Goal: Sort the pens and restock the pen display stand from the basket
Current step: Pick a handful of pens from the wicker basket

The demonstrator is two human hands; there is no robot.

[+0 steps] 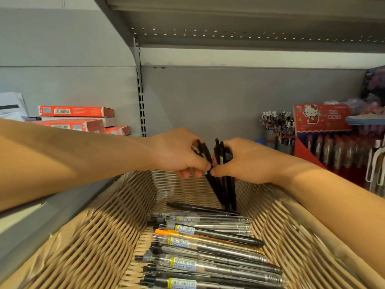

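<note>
Over the woven basket [100,232], both hands' fingers [205,163] clamped on upright black pens [226,184].

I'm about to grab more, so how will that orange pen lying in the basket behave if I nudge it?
The orange pen looks round and smooth, so it would probably roll or slide. It lies packed between other pens on the basket floor, which likely limits rolling. It seems stiff and light.

— What sits on the left of the grey shelf [239,97]?
— Red boxes [76,111] in a flat stack, one showing a barcode; pale papers [11,105] lie behind them.
— And overhead?
— Another grey shelf's perforated underside [229,34].
</note>
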